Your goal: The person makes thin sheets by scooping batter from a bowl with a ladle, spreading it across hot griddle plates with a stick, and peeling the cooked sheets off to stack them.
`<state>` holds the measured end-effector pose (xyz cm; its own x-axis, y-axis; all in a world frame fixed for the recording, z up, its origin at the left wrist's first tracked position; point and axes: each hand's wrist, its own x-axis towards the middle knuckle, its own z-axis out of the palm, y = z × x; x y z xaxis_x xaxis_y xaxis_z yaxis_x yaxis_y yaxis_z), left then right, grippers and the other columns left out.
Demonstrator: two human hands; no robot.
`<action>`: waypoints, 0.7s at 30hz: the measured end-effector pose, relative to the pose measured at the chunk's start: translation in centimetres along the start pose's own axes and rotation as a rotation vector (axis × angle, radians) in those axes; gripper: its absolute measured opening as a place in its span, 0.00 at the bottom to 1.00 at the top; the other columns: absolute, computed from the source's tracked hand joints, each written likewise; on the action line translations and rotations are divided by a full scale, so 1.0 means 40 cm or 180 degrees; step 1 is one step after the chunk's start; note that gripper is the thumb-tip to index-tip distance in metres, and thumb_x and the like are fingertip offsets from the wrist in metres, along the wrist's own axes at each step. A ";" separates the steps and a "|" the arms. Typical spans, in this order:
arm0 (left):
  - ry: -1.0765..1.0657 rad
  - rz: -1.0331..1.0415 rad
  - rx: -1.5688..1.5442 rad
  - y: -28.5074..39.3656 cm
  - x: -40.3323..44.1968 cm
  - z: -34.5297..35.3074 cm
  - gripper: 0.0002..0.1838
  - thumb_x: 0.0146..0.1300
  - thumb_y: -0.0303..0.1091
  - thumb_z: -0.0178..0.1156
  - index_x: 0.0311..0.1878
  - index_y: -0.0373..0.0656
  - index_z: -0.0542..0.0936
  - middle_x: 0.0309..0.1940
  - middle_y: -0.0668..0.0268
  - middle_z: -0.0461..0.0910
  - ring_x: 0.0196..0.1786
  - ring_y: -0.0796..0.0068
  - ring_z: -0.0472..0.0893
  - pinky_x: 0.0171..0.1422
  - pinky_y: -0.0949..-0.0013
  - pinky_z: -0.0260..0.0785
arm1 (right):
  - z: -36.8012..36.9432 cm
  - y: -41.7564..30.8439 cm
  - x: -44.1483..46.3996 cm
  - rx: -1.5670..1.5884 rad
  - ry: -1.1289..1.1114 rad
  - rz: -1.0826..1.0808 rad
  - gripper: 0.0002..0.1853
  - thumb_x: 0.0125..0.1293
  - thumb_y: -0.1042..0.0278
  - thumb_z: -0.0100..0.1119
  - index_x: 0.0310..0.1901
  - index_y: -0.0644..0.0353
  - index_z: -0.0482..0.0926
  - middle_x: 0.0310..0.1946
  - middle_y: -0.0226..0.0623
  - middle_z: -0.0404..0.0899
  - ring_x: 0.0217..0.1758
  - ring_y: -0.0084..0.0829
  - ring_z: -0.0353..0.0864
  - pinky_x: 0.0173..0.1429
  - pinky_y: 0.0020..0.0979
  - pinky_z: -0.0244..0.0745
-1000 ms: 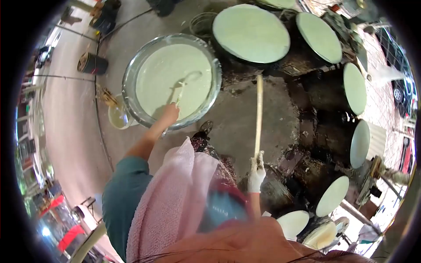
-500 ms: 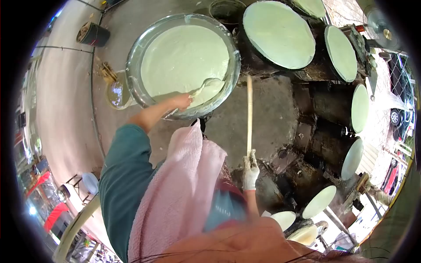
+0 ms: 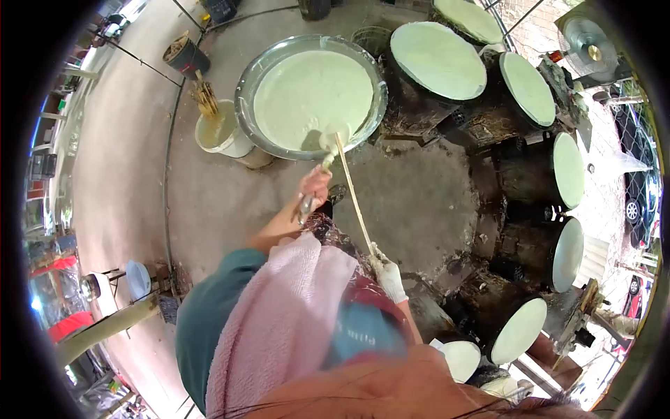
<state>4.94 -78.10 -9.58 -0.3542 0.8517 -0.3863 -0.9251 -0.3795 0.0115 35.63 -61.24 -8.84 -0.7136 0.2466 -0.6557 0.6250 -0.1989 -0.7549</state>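
My bare left hand (image 3: 315, 185) is closed around the handle of a ladle (image 3: 333, 140). The ladle's pale, batter-coated bowl hangs over the near rim of a wide metal basin (image 3: 244, 122), which holds a smooth, pale green-white batter (image 3: 310, 91). In my right hand (image 3: 389, 274), which wears a white, smeared glove, is the lower end of a long thin wooden stick (image 3: 357, 206). The stick slants up to the left, and its far tip overlaps the ladle bowl; whether they touch I cannot tell.
Several drum-like stoves with round pale tops, among them a large one (image 3: 437, 59), curve round on the right. A white bucket (image 3: 234, 143) with sticks stands left of the basin, a dark bucket (image 3: 185, 57) beyond it. A fan (image 3: 586, 45) is at upper right.
The ladle has risen from the batter and come back to the basin's near rim with my left hand. The stick has tilted left, its tip now at the ladle. The view has shifted.
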 end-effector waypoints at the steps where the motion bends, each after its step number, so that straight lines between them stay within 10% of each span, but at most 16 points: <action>1: 0.0052 0.0142 0.0173 -0.003 -0.035 0.069 0.15 0.74 0.38 0.47 0.48 0.32 0.68 0.17 0.78 0.62 0.10 0.88 0.57 0.17 0.79 0.51 | -0.001 -0.009 -0.025 0.0279 0.0066 -0.0455 0.24 0.71 0.69 0.52 0.66 0.68 0.66 0.58 0.37 0.76 0.53 0.16 0.72 0.55 0.19 0.69; 8: -0.1648 0.0550 0.0294 0.087 -0.180 0.507 0.16 0.75 0.39 0.44 0.45 0.31 0.67 0.18 0.75 0.60 0.09 0.89 0.57 0.20 0.80 0.47 | -0.092 -0.089 -0.101 0.1080 0.0610 -0.1620 0.25 0.62 0.86 0.56 0.62 0.74 0.68 0.69 0.44 0.63 0.69 0.28 0.64 0.67 0.27 0.64; 9: -0.1583 0.0844 0.0647 0.106 -0.164 0.528 0.15 0.75 0.37 0.45 0.45 0.31 0.67 0.18 0.76 0.61 0.08 0.89 0.55 0.20 0.81 0.47 | -0.099 -0.028 -0.046 0.1640 0.1032 -0.1854 0.24 0.64 0.83 0.56 0.62 0.70 0.69 0.56 0.41 0.76 0.52 0.24 0.78 0.48 0.23 0.76; 12: -0.1309 0.1239 0.1019 0.170 -0.077 0.573 0.12 0.74 0.33 0.44 0.46 0.31 0.68 0.16 0.78 0.60 0.10 0.91 0.57 0.21 0.82 0.48 | -0.184 -0.020 0.014 0.2168 0.1450 -0.1415 0.21 0.68 0.70 0.57 0.62 0.53 0.72 0.21 0.19 0.68 0.14 0.12 0.60 0.14 0.17 0.51; 15: -0.0949 0.0977 0.0728 0.233 0.062 0.584 0.12 0.74 0.34 0.45 0.45 0.31 0.70 0.16 0.79 0.60 0.14 0.92 0.61 0.21 0.82 0.49 | -0.289 -0.079 -0.001 0.2105 0.1743 -0.0818 0.22 0.67 0.71 0.59 0.62 0.52 0.74 0.22 0.16 0.68 0.17 0.10 0.60 0.19 0.16 0.54; 21: 0.0343 0.1913 0.4035 0.053 0.200 0.680 0.15 0.75 0.38 0.45 0.39 0.35 0.71 0.16 0.74 0.61 0.12 0.83 0.61 0.15 0.78 0.51 | -0.496 -0.059 0.048 0.2059 0.2308 -0.0560 0.22 0.65 0.70 0.61 0.61 0.52 0.75 0.20 0.16 0.68 0.15 0.10 0.60 0.17 0.16 0.54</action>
<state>-3.57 -62.26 12.42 -0.7754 0.6247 -0.0926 -0.1520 -0.0423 0.9875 39.06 -41.47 -8.09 -0.2777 0.8011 -0.5303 0.0806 -0.5306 -0.8438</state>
